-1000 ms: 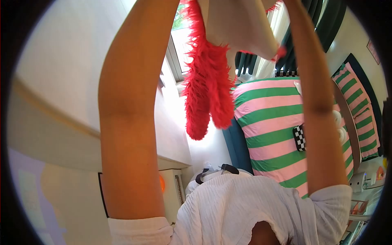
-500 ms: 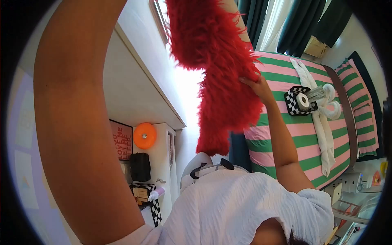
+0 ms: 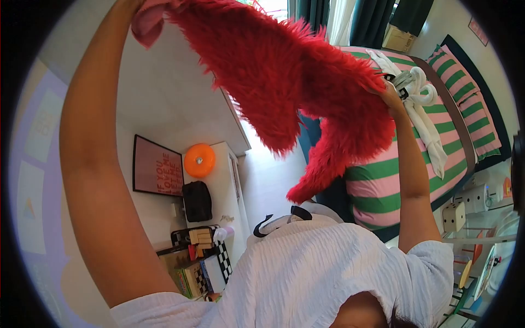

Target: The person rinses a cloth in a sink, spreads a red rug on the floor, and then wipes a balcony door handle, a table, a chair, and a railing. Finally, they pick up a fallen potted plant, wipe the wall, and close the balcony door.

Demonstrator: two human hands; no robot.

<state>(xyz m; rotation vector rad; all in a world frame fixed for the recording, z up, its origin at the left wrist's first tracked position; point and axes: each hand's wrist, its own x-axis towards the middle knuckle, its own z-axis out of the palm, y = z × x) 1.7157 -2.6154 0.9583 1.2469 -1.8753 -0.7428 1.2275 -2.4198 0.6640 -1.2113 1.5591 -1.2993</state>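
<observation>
A long red furry piece [image 3: 290, 76] stretches across the upper middle, with furry parts hanging down toward my waist. My left hand [image 3: 130, 6], partly cut off by the top edge, is closed on its far left end, where smooth pink fabric [image 3: 147, 30] hangs. On the other side, my right hand [image 3: 389, 97] grips the fur above the striped bed, its fingertips partly sunk in the pile.
On the right is a bed with pink and green stripes [image 3: 377, 188], bearing white cloth [image 3: 429, 136] and rolled towels [image 3: 421, 87]. A white cabinet [image 3: 229, 186] at left carries an orange round object [image 3: 199, 160] and a black bag [image 3: 197, 201]. A framed poster [image 3: 158, 167] stands nearby.
My left hand has come into view at the upper left with the pink fabric. The red fur now spreads sideways, and my right hand has moved right and slightly up.
</observation>
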